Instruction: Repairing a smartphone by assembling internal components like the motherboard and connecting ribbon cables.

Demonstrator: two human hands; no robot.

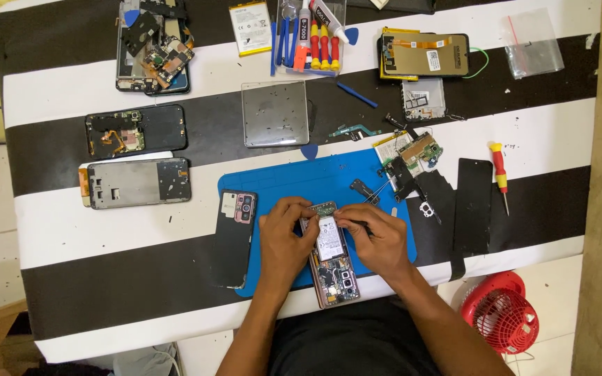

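Note:
An opened smartphone (332, 268) lies on a blue work mat (294, 177), its battery and circuit boards exposed. My left hand (283, 233) grips the phone's left side near the top, fingers pinched at the upper edge. My right hand (377, 237) rests on the right side of the phone and pinches a thin dark tool, tweezers by the look, pointed at the top board (323, 208). Both hands meet over the phone's upper end.
A black back cover (235, 237) lies left of the mat. Other dismantled phones (137, 131), a metal plate (274, 113), a tool holder (311, 38), loose boards (416, 150), a red-yellow screwdriver (500, 174) and a black strip (473, 205) lie around. A red fan (502, 313) stands below the table's edge.

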